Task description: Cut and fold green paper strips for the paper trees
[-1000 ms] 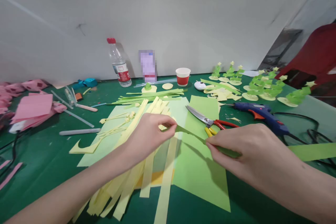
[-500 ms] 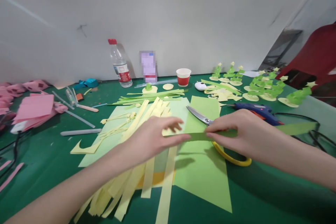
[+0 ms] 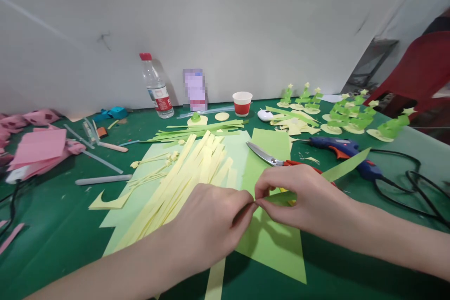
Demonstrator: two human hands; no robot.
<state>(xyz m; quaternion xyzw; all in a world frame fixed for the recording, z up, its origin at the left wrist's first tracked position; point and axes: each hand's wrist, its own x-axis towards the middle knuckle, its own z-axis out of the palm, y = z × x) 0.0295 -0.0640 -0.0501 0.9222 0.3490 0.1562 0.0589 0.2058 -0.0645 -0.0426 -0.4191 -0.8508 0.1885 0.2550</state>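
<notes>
Through the head camera I look onto a papercraft workspace, though I can't tell whether it belongs to a home or a small workshop. Cut paper gives it away: yellow paper strips [image 3: 176,192], a green paper strip [image 3: 346,167] and stacked pink sheets [image 3: 40,146] share a green-covered table [image 3: 52,248] with scissors [image 3: 262,153] and a corded glue gun [image 3: 351,150]. Small star-topped paper plants [image 3: 351,117] stand grouped on my right. A marked, plain pale wall [image 3: 225,23] and a red chair [image 3: 415,72] make the room look simple and practical.
</notes>
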